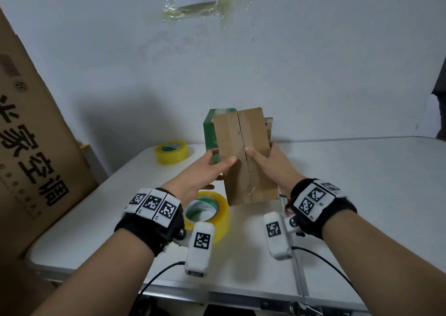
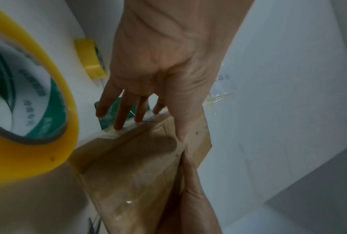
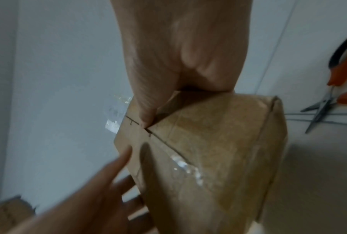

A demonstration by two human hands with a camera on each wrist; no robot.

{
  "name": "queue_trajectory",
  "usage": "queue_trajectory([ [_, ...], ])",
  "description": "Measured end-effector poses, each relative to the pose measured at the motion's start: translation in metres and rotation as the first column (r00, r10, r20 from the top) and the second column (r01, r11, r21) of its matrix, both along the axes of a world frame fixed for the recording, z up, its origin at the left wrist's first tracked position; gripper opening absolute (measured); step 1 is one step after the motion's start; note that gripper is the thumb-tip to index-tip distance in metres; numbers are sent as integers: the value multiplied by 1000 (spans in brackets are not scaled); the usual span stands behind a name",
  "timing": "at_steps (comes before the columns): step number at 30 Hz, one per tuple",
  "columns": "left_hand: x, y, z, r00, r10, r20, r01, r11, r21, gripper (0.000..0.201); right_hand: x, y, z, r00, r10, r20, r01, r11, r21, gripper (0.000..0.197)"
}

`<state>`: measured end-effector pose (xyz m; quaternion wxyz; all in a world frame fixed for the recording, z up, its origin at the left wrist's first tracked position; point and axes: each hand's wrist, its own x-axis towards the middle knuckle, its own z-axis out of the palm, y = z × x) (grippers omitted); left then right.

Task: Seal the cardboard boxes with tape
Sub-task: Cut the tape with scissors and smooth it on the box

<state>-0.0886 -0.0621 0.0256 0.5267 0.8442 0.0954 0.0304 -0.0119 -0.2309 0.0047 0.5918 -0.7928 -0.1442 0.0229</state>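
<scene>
I hold a brown cardboard box tilted up above the white table, its closed flap seam facing me. My left hand holds its left side, thumb on the front face and straight fingers along the far edge. My right hand grips the right side, its thumb pressed on the seam and the fingers hidden behind. Clear tape shines on the box's lower seam. One yellow tape roll lies under my left wrist. A second roll sits at the back left.
A green box and another cardboard box stand behind the held one, near the wall. A large printed carton leans at the table's left edge. Orange-handled scissors lie on the table to the right.
</scene>
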Motion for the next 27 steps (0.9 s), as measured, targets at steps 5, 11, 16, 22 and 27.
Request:
queue_trajectory([
  [5, 21, -17, 5, 979, 113, 169, -127, 989, 74, 75, -1, -3, -2, 995, -54, 79, 60, 996, -72, 68],
  [11, 36, -23, -4, 963, 120, 240, -158, 977, 146, 75, 4, -7, -4, 991, -69, 111, 78, 993, -84, 44],
  [16, 33, -18, -7, 961, 127, 246, -163, 978, 132, 70, 1, -3, -3, 994, -27, 108, 37, 995, -92, 49],
  [22, 33, -8, 5, 961, 190, 201, -183, 982, -53, 32, -2, -6, -17, 993, 113, 37, -114, 992, 48, 85],
  [27, 18, 9, 4, 981, 158, 113, -143, 982, -127, 32, 7, -12, -3, 1000, 8, -4, -9, 998, -69, 57],
])
